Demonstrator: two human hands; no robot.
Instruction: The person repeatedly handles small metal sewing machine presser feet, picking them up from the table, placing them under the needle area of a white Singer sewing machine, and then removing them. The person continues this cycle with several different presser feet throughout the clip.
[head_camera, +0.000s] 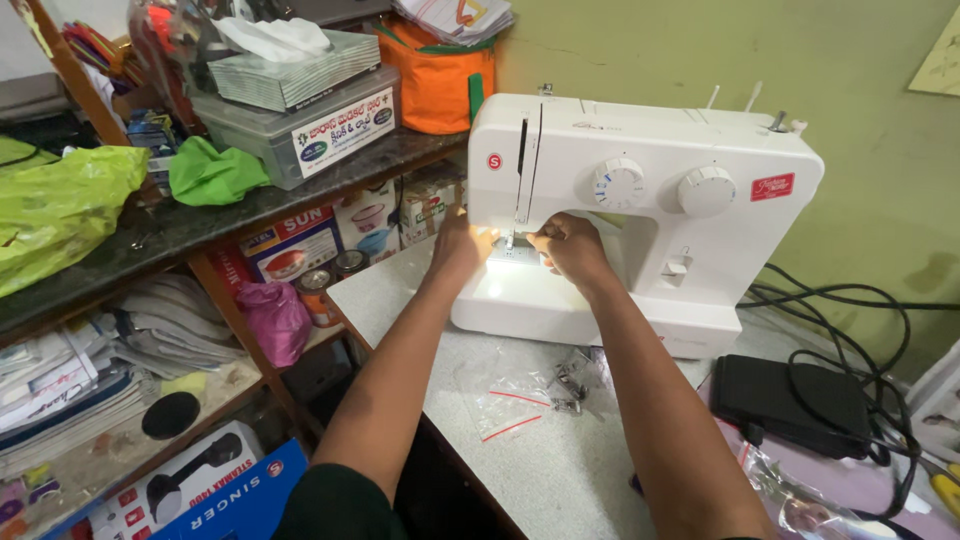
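- Both hands work at the needle area of the white sewing machine (640, 200) on the grey table (560, 470).
- Left hand (458, 245) rests beside the needle; its grip cannot be told.
- Right hand (572, 245) pinches something small there, fingers closed.
- Small clear plastic bag (510, 400) lies between the forearms; black foot pedal (790, 400) sits to the right.

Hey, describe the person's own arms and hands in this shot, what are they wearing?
Both forearms are bare from the elbow down to the left hand and right hand. No gloves, watch or bangles show. At the bottom edge a dark green sleeve covers the left upper arm. Whether any rings are worn is too small to tell.
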